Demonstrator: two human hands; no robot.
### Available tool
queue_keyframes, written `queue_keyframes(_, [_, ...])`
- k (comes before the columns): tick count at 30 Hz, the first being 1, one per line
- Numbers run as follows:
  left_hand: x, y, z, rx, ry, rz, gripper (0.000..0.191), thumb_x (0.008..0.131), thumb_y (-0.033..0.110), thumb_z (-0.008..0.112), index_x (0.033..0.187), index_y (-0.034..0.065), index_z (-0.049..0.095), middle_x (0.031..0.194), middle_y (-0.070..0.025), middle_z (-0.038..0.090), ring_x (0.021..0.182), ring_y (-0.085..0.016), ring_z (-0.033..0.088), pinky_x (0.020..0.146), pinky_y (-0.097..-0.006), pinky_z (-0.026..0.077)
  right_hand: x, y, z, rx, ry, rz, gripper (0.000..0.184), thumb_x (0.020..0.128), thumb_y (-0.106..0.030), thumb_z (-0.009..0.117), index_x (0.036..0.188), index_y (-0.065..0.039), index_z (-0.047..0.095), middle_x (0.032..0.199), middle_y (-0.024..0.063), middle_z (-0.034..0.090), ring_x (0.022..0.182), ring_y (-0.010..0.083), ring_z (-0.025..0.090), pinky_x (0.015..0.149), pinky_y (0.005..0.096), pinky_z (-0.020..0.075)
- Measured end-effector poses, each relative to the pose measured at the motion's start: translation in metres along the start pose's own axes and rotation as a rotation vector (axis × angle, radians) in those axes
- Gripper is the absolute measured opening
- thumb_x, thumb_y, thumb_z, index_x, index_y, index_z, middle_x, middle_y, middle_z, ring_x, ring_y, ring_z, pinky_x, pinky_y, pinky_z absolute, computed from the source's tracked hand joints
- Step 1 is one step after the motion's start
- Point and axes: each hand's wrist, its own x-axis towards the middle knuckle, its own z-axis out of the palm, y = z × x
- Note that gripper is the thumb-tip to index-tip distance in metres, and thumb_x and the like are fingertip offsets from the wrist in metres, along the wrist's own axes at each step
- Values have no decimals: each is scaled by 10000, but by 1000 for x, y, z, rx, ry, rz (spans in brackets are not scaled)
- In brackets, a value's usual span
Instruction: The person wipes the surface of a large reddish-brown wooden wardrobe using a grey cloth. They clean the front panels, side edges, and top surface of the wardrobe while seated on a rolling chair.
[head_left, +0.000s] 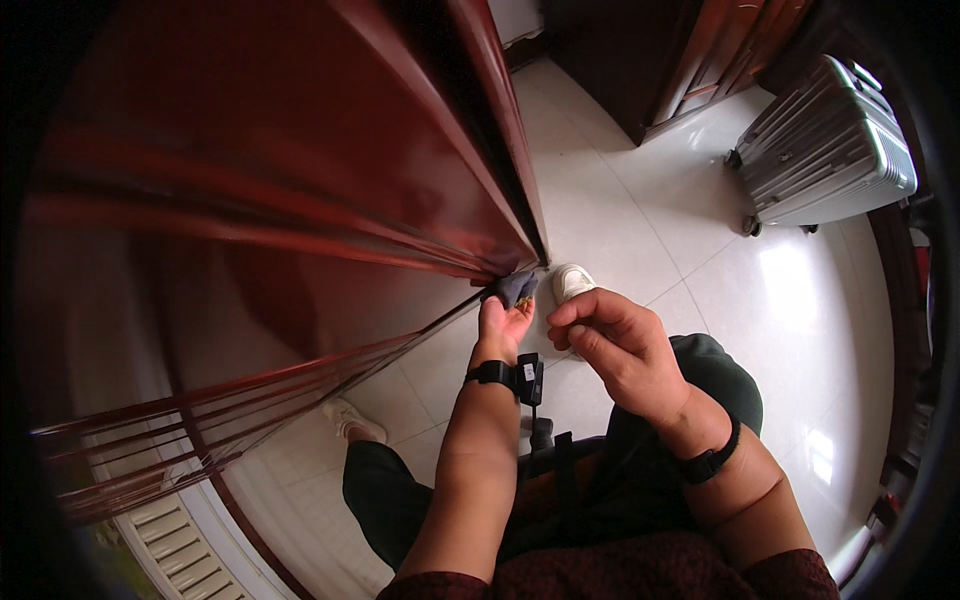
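My left hand (505, 322) reaches forward, palm partly up, and grips a folded dark grey cloth (517, 287). A yellowish edge shows at the cloth's lower side. The cloth lies close against the lower corner of a glossy red-brown wooden panel (300, 142), which looks like furniture or a door. Whether it touches the wood cannot be told. To the right, my right hand (622, 352) hovers above the floor with its fingers loosely curled. Thumb and index fingertip stand a little apart, and nothing shows between them.
A silver ribbed suitcase (810, 150) on wheels stands at the upper right, beside a dark wooden cabinet (660, 67). My white shoe (574, 281) is just beyond my hands on the pale tiled floor (622, 210). Wooden rails (225, 412) and a white radiator (180, 551) are at lower left.
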Motion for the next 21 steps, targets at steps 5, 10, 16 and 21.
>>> queue_keyframes(5, [10, 0, -12, -132, 37, -24, 360, 986, 236, 399, 1167, 57, 653, 1199, -85, 671, 1101, -229, 628, 913, -344, 485, 1, -3, 0, -26, 5, 16, 158, 954, 23, 534, 1087, 9, 619, 988, 34, 640, 917, 103, 580, 835, 257, 478])
queue_keyframes(10, [22, 13, -21, -235, 117, 24, 371, 957, 203, 411, 1096, 5, 693, 1103, -123, 715, 1045, -258, 668, 880, -346, 503, 1, -9, -11, -48, -10, 55, 188, 966, 42, 500, 1122, 17, 603, 1023, 50, 629, 977, 122, 588, 905, 275, 473])
queue_keyframes(16, [17, 42, -53, -311, 273, 36, 439, 973, 232, 348, 1286, 46, 594, 1332, -77, 596, 1253, -220, 527, 998, -381, 386, -3, -11, -14, -16, 10, 46, 180, 971, 34, 502, 1117, 15, 606, 1031, 48, 623, 975, 120, 584, 906, 275, 472])
queue_keyframes(21, [13, 64, -99, -387, 375, 76, 459, 1005, 255, 314, 1371, 109, 551, 1442, -24, 534, 1325, -185, 475, 1007, -397, 337, -4, -10, -15, 34, 29, -28, 145, 956, 7, 556, 1083, 6, 626, 978, 46, 659, 922, 112, 616, 825, 257, 500])
